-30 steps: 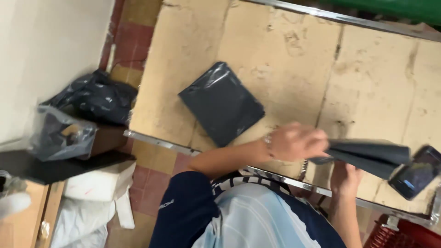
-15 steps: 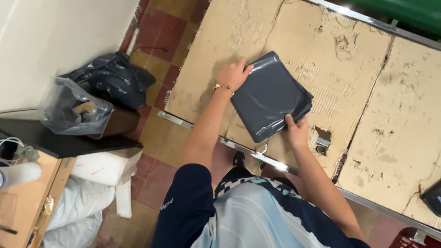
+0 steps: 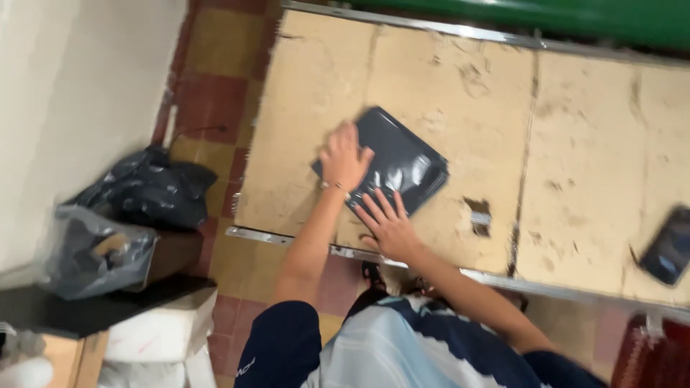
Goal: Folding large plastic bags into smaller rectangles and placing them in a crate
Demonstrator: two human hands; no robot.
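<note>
Currently flattening the dark plastic mailer bag [image 3: 392, 162] on the cardboard-topped table [image 3: 589, 179]: left hand [image 3: 345, 158] and right hand [image 3: 388, 223] both open-palmed on it, gripping nothing; next likely needs firm, even pressing.

Flat dark plastic mailer bag [image 3: 399, 159] lies on the worn beige board worktop [image 3: 460, 93], near its front edge, left of centre. Left hand [image 3: 345, 158] rests flat on the bag's left part; right hand [image 3: 388, 223] lies just in front, fingers on the bag's near edge. Dark flat phone [image 3: 668, 246] sits on the worktop well to the right. Crumpled black plastic bags [image 3: 144, 190] lie left of the worktop, beside the wall.
</note>
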